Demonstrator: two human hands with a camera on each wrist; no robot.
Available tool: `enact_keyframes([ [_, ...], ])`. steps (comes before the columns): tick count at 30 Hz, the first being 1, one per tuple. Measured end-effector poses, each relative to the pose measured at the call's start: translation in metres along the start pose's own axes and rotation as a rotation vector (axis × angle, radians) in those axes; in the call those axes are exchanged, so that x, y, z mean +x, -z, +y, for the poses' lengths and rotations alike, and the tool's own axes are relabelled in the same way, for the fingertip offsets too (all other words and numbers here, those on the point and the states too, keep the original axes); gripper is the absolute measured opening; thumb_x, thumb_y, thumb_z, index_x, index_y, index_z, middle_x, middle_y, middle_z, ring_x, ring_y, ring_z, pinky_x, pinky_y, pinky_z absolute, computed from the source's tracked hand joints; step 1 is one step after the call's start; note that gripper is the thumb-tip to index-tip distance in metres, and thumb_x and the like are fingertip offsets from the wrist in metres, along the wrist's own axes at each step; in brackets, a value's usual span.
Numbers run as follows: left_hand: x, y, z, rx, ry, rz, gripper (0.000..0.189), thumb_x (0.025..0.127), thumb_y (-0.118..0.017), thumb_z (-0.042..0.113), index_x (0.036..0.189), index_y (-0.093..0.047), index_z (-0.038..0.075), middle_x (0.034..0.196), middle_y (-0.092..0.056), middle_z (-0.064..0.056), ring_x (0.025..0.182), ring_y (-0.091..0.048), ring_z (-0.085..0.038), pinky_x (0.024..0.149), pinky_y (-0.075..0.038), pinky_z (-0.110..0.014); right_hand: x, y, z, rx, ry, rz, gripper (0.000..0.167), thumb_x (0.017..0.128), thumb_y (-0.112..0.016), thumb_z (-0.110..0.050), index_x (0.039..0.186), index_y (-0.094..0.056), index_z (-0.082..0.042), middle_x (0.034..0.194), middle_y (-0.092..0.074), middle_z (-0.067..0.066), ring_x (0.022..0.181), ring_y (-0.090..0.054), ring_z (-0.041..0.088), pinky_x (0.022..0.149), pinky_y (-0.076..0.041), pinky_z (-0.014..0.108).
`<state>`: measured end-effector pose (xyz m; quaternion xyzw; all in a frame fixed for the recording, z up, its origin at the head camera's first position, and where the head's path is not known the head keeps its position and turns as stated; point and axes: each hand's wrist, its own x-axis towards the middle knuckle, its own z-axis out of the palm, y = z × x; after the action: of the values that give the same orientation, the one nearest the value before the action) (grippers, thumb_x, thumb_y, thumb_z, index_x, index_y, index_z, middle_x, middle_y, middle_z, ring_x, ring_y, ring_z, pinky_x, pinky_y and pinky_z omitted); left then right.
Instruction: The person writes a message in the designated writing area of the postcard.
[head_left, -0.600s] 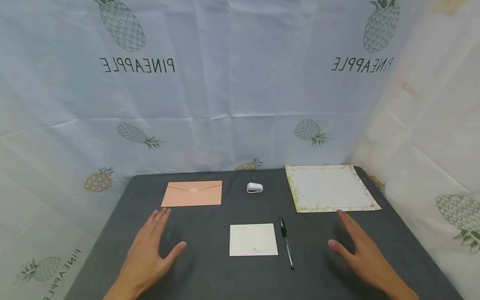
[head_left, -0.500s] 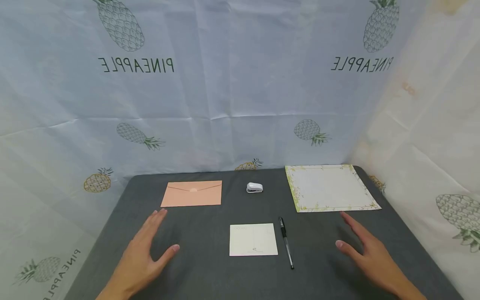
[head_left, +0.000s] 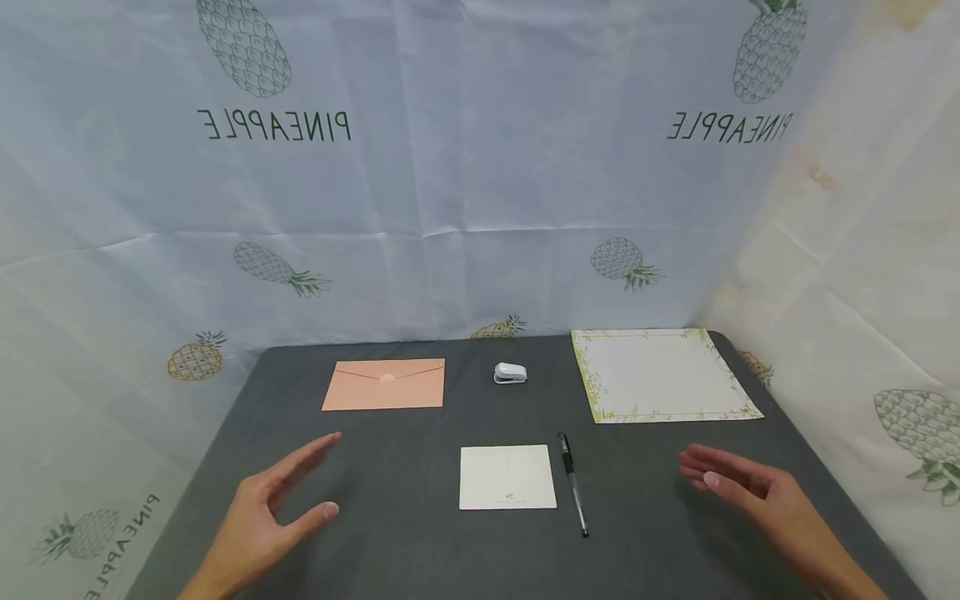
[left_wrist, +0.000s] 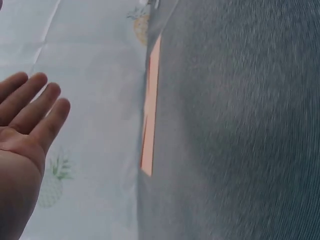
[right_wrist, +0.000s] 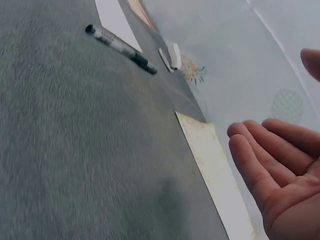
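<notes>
My left hand (head_left: 258, 512) hovers over the table's left side, thumb and fingers spread apart with nothing between them. Nearest to it, farther back, lies a peach envelope (head_left: 385, 386) with its flap side up. On the right my right hand (head_left: 765, 500) is held above the table, fingers gently bent and holding nothing. Behind that hand a sheet of bordered letter paper (head_left: 663, 375) lies flat. Between the hands are a cream postcard (head_left: 507, 477) and, just right of it, a black-gripped pen (head_left: 572, 483). A small white stapler (head_left: 510, 373) sits at the back middle.
The dark grey table (head_left: 420, 550) has rounded back corners. A white cloth (head_left: 465, 183) with pineapple prints hangs directly behind it and along both sides. Dark surface lies between the postcard and each hand.
Both hands have drawn outward, away from the middle, and slightly back toward me. The right hand's fingers bend more than before. Objects on the table stay put.
</notes>
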<state>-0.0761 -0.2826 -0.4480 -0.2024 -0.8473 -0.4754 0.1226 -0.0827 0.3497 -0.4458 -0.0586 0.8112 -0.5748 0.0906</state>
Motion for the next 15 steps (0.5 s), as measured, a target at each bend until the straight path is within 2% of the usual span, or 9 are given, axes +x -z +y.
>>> enact_keyframes([
  [7,0.003,-0.019,0.0,-0.167,-0.052,-0.048,0.071,0.086,-0.084,-0.014,0.152,-0.061,0.001,0.151,-0.07,-0.006,0.139,-0.066,-0.008,0.113,-0.051,-0.017,0.015,-0.018,-0.004,0.099,-0.103,-0.001,0.048,0.114,-0.06,-0.017,0.153,-0.055,0.012,0.134,-0.079,0.005,0.122,-0.078,0.018,0.099,-0.063,0.027],
  [11,0.004,-0.033,0.0,-0.24,-0.054,-0.084,0.068,0.086,-0.083,-0.016,0.149,-0.062,-0.001,0.146,-0.073,-0.006,0.135,-0.07,-0.014,0.11,-0.054,-0.02,0.025,-0.029,-0.006,0.121,-0.163,-0.001,0.057,0.112,-0.065,-0.022,0.154,-0.051,0.015,0.136,-0.077,0.012,0.12,-0.078,0.018,0.099,-0.064,0.029],
  [15,0.005,-0.046,0.001,-0.267,-0.036,-0.124,0.062,0.09,-0.083,-0.011,0.148,-0.064,0.0,0.143,-0.075,-0.006,0.131,-0.073,-0.019,0.109,-0.057,-0.023,0.032,-0.039,-0.007,0.136,-0.216,-0.036,0.063,0.112,-0.066,-0.028,0.156,-0.048,0.015,0.141,-0.074,0.018,0.12,-0.078,0.017,0.1,-0.063,0.028],
])
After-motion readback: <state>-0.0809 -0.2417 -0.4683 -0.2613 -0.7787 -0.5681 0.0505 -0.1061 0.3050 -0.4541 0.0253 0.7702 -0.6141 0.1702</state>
